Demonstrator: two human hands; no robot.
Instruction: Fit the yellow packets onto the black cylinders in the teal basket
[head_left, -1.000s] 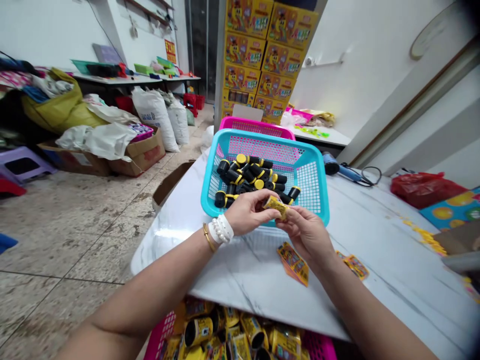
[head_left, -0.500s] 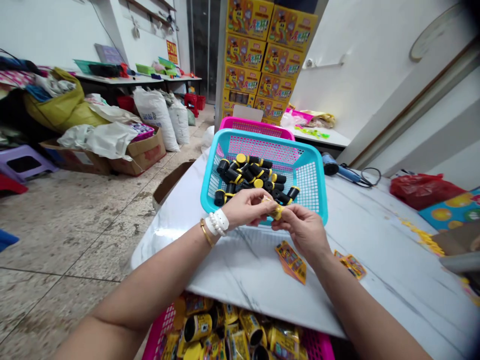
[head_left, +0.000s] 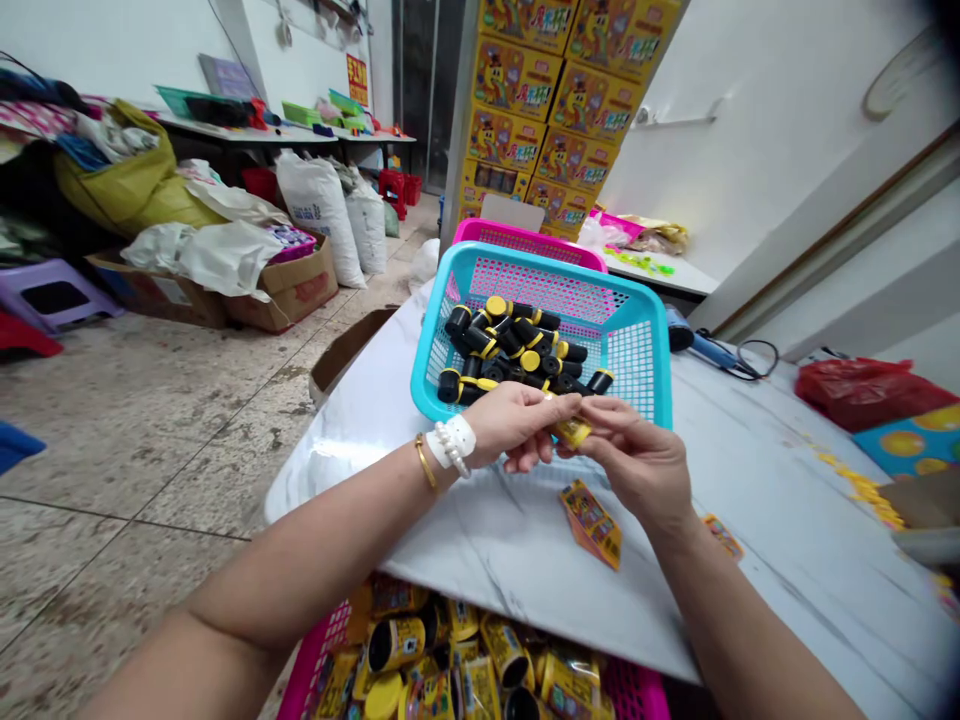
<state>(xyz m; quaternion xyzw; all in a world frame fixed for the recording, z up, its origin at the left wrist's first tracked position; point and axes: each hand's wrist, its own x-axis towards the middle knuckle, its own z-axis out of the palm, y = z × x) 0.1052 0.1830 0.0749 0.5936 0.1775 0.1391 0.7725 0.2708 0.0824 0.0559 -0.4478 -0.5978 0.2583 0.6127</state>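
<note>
Many yellow-labelled black plastic cups [head_left: 397, 643] crowd the magenta lattice-sided plastic basket [head_left: 307, 655] nearest my viewpoint, several on their sides with dark open mouths showing. Just past them I have the front edge of the white, grey-veined tabletop [head_left: 517, 560], which hides the basket's far side. Between that edge and the hands lies one yellow-and-orange printed card [head_left: 592, 522].

I see the left hand [head_left: 514, 425] with thumb and forefinger clamped on a small yellow printed piece [head_left: 574, 432], its other fingers curled below. The right hand [head_left: 641, 455] pinches the same piece from the opposite side, thumb and fingertips close together. Fingers cover part of it, so I cannot tell its full shape. Both hands overlap the near rim of the turquoise plastic mesh basket [head_left: 661, 370] in my view; whether they touch it, I cannot tell.

Inside, black cylinders with yellow bands [head_left: 487, 343] lie heaped, mostly toward the left. My widest open room is the tabletop right of this basket, out to a line of small yellow pieces [head_left: 862, 490]; on the left, a narrower strip ends at the table's side edge. Beyond, a second magenta basket [head_left: 532, 240] sits just behind, with stacked yellow printed cartons [head_left: 517, 75] farther back.
</note>
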